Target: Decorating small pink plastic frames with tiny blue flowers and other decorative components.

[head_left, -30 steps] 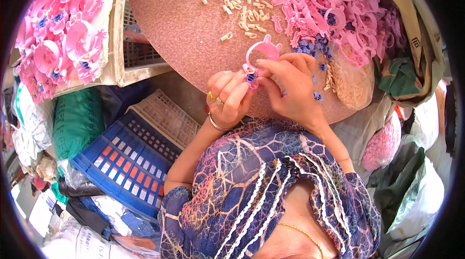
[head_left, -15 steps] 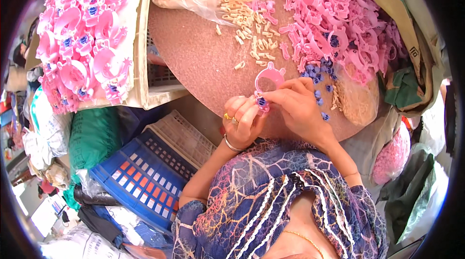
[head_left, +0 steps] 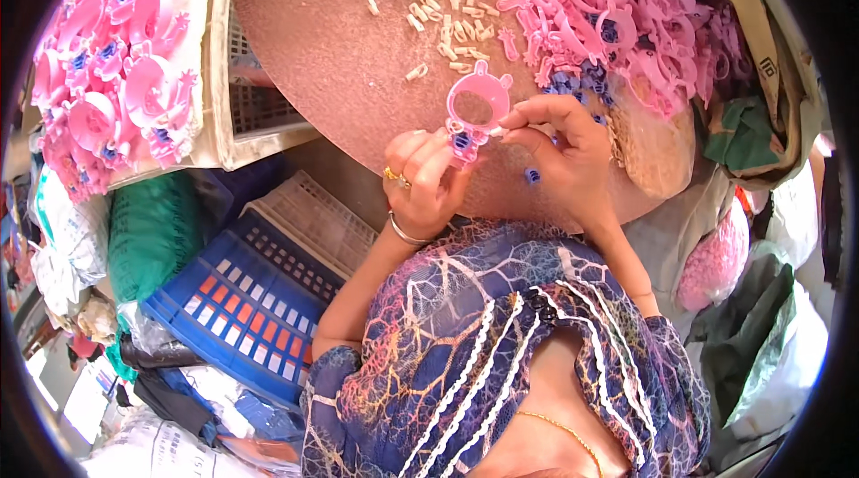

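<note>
My left hand [head_left: 428, 176], closed, grips the lower end of a pink plastic bear-shaped piece [head_left: 480, 83], which has a large open ring with two round ears. A small blue part [head_left: 462, 140] sits on the piece below the ring, next to my left fingertips. At the right side of that piece, the thumb and forefinger of my right hand [head_left: 573, 156] pinch close together at a small pale projection. What exactly lies between those fingertips is hard to make out. A loose blue part [head_left: 533, 176] lies on the table just below my right thumb.
The round brownish table [head_left: 322, 49] bears scattered cream-coloured clips [head_left: 465, 31], a heap of pink pieces [head_left: 617, 22], blue parts [head_left: 582, 83] and a clear bag [head_left: 658, 152]. Pink pieces with blue parts [head_left: 148, 93] cover a crate-borne surface at left. A blue basket [head_left: 242, 317] stands below.
The view has shifted, so the surroundings appear farther left and higher. My right thumb has moved off the blue part to the piece's right side. The ring now shows more face-on.
</note>
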The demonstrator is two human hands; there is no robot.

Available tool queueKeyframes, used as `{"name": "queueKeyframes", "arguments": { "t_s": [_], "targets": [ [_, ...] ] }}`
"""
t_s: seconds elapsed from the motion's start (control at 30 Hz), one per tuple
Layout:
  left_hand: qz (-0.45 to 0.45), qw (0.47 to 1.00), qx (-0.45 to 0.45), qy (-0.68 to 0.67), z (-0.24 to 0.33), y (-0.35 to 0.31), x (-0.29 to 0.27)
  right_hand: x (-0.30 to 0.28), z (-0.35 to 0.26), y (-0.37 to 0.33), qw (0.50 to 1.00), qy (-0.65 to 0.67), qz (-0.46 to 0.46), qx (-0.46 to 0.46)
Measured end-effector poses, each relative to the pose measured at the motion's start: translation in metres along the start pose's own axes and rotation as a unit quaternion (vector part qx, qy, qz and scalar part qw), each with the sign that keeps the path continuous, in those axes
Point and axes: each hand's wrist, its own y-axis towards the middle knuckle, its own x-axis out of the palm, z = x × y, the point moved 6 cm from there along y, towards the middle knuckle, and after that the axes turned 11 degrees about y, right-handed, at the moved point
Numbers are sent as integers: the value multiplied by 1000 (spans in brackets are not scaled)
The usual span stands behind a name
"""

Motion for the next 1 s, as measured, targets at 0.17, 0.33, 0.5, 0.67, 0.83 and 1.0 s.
{"name": "queueKeyframes", "arguments": {
  "t_s": [0.17, 0.33, 0.5, 0.67, 0.83, 1.0],
  "targets": [
    [-7, 1000, 20, 13, 2, -2, 0, 3, 6, -3, 995, -86, -32, -28],
    [-6, 998, 47, 29, 7, -3, 0, 14, 2, -6, 971, -172, -45, -160],
    [-7, 998, 50, 38, 7, -5, -1, 17, -3, -4, 959, -219, -61, -169],
    [-2, 999, 32, 28, 4, -4, -1, 12, -9, -3, 947, -241, -30, -210],
    [-4, 998, 54, 31, 5, -5, 0, 16, -6, -3, 941, -318, -16, -117],
    [-24, 999, 24, -26, 2, -1, 0, 2, -9, 0, 962, -232, -12, -145]
  ]
}}
